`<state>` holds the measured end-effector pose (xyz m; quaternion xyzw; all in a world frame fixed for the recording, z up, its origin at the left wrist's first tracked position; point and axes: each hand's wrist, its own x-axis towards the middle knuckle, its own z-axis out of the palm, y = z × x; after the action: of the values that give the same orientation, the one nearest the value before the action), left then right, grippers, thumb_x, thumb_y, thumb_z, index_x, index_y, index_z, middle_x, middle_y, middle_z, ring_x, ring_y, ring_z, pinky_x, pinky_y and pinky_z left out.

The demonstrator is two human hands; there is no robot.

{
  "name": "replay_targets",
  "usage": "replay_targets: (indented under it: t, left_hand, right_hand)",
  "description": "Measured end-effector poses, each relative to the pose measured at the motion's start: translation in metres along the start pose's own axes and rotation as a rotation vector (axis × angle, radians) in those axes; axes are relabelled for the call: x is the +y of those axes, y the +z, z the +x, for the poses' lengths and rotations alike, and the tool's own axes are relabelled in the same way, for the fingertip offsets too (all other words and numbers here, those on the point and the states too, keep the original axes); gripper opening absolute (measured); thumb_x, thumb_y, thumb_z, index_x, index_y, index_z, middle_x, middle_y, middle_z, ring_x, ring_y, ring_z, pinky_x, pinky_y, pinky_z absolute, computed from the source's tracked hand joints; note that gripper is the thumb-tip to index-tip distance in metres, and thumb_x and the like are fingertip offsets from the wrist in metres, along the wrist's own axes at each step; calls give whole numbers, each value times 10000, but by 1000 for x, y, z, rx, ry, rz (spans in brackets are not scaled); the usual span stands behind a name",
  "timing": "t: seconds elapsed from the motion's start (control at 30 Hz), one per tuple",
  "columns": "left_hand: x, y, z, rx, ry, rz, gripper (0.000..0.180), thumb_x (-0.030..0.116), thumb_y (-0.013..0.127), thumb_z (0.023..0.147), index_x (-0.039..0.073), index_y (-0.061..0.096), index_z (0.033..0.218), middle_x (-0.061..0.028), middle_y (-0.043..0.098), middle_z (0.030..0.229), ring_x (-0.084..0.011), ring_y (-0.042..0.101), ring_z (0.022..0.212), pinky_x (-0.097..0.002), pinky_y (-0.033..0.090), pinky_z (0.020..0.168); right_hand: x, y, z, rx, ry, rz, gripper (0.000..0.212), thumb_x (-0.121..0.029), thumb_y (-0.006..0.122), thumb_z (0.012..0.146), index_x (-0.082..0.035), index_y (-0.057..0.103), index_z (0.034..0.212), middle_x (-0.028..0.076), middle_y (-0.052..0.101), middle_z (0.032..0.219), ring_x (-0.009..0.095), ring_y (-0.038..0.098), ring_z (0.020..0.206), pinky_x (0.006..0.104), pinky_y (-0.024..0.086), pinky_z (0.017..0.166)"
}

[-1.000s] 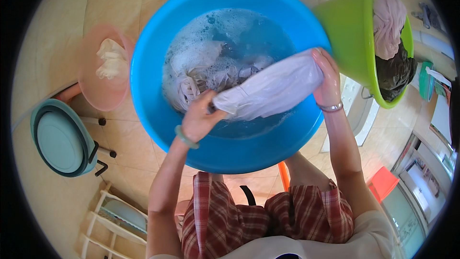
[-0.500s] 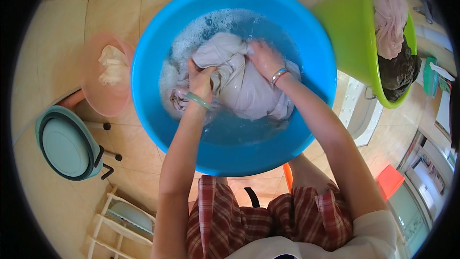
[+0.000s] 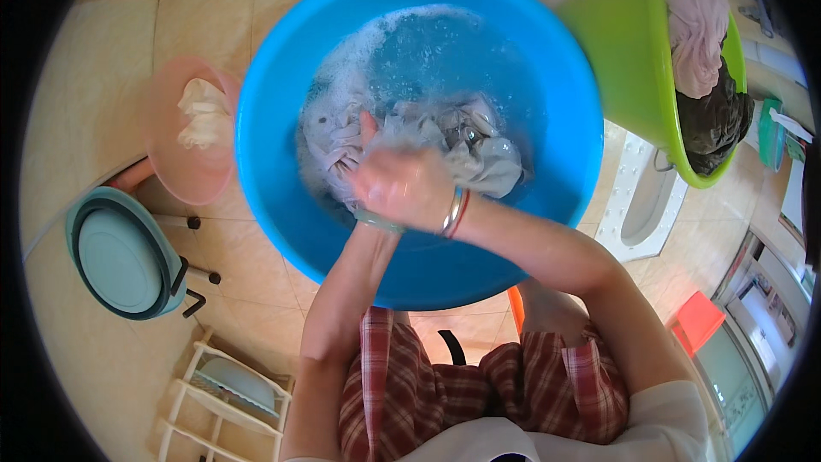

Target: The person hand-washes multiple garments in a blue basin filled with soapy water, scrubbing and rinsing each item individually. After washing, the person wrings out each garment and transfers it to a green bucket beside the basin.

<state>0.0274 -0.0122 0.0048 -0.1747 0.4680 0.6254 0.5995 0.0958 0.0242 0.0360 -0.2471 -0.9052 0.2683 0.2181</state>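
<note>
Laundry (image 3: 479, 154), a pale wet bundle of grey-white cloth, is seen lying in soapy water inside a big blue basin (image 3: 282, 205) on the tiled floor (image 3: 111, 51), roughly at the basin's middle, with foam (image 3: 359, 60) spread to the far left of it. Both hands are pressed together over the near left part of the bundle. The right hand (image 3: 402, 184) is laid on top, blurred, fingers curled down into the cloth, so it is read as closed on the laundry; bangles (image 3: 455, 212) are worn at its wrist. The left hand (image 3: 363, 141) is mostly hidden under the right one, only a bit of it showing against the cloth; it is touching the laundry but whether it is gripping cannot be told. A greenish band (image 3: 376, 222) is seen at the left wrist. Left of the basin, touching its rim, a pink bowl (image 3: 171, 162) with a white cloth lump (image 3: 203, 111) in it is placed. Nearer left, a teal tub (image 3: 120, 257) is leaned over a dark-legged stool. A white rack (image 3: 222, 402) is seen at the near left. Far right, just beside the basin, a green bucket (image 3: 616, 43) is filled with pink and dark garments (image 3: 701, 60). A plaid skirt (image 3: 479, 393) is seen at the near edge.
</note>
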Motion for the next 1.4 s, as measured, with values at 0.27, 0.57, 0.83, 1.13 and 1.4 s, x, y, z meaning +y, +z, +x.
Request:
replay_targets:
  t: [0.27,0.57,0.83,1.13,1.4]
  left_hand:
    - [-23,-24,-18,130,-32,127,226,294,577,944,73,610,978,-11,615,917,-144,595,862,-289,478,766]
    - [-46,-31,-59,-184,36,695,317,367,617,930,74,692,833,-25,614,677,-98,575,685,-260,445,672]
    - [-19,-19,-78,-1070,-118,2146,414,560,540,911,177,697,899,-48,697,865,-258,649,895,-372,457,846]
    - [-25,-31,-30,-269,532,1517,242,340,621,912,125,673,1011,-133,685,965,-359,653,889,-436,514,743]
    - [-26,-56,-5,-242,194,1200,278,344,573,972,91,626,1074,-120,714,1028,-269,696,922,-374,528,737]
  right_hand:
    - [4,7,-47,-33,88,136,219,-200,592,918,-66,592,745,168,588,644,352,599,557,444,491,550]
    - [66,-20,-37,-287,470,51,252,-343,612,907,-93,606,879,140,668,842,344,651,738,452,523,633]
    - [149,-39,-44,-389,597,-16,326,-380,664,859,-134,672,1072,83,679,1082,326,582,1080,438,467,853]
    - [129,-56,-75,81,682,-28,135,-154,701,816,-82,678,929,45,655,896,280,603,857,412,458,777]
    - [105,-50,-72,-215,373,108,94,-231,685,832,-148,664,870,19,639,870,239,608,907,404,416,831]
